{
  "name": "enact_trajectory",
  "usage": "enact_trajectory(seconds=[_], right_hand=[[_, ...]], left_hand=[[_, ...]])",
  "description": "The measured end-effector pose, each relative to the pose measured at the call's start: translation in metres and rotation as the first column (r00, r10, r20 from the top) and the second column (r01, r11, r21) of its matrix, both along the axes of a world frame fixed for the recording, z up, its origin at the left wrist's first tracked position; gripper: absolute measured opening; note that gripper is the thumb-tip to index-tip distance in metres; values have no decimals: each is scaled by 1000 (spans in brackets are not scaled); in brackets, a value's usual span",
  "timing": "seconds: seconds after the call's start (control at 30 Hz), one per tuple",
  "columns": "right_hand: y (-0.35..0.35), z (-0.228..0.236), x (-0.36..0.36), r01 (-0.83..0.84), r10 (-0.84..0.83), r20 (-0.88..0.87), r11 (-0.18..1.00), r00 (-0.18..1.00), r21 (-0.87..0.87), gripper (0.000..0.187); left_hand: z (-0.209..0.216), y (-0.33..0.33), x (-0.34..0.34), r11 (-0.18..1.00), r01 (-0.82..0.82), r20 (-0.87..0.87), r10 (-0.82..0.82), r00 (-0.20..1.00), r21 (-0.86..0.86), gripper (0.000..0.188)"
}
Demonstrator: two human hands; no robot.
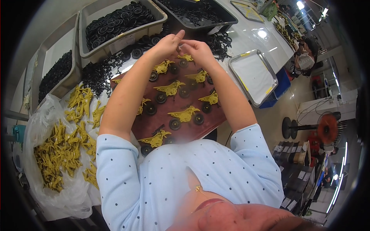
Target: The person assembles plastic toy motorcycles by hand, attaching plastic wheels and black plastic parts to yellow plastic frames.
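Observation:
My left hand [169,45] and my right hand [197,51] meet over the far edge of a reddish-brown board [154,122]. Both have their fingers curled in close together; whatever is between them is hidden or too small to name. Rows of yellow toy motorcycle bodies [184,114] lie on the board, many with black spoked wheels [175,124] beside them. Just beyond my hands, loose black wheels [137,53] and small black plastic parts [101,73] are spread over the table.
Grey bins of black wheels [115,23], small black parts [58,73] and more black pieces [189,13] line the far side. At left, a clear plastic bag [40,146] holds yellow bodies [58,154]. A metal-rimmed tray [252,75] lies at right, above a blue bin [280,84].

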State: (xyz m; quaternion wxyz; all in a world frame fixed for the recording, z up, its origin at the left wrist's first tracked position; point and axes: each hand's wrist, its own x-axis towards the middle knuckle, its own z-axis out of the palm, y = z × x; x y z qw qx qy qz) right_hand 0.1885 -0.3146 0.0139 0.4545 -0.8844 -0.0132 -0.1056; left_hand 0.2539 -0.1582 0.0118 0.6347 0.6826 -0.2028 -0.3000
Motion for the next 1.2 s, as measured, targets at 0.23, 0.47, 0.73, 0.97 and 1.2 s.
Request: enact_trajectory(seconds=[0.23,0.47,0.73,0.97,1.2], right_hand=[[34,-7,-13,-97,103,230,995,968,-39,17],[46,-10,-10,-61,50,60,981,997,187,16],[48,-10,-13,-178,261,360,952,896,-248,15],[54,-14,-22,-109,163,133,934,978,-340,16],[52,-41,-22,-138,92,-121,874,988,-467,21]], left_hand=[[13,36,-24,989,-145,-88,147,985,30,57],[7,61,-26,998,-69,-117,70,991,11,44],[5,76,-28,999,-38,-275,39,961,12,21],[-23,81,-13,944,-143,127,109,986,297,22],[-39,64,-12,704,-300,556,-160,816,644,23]])
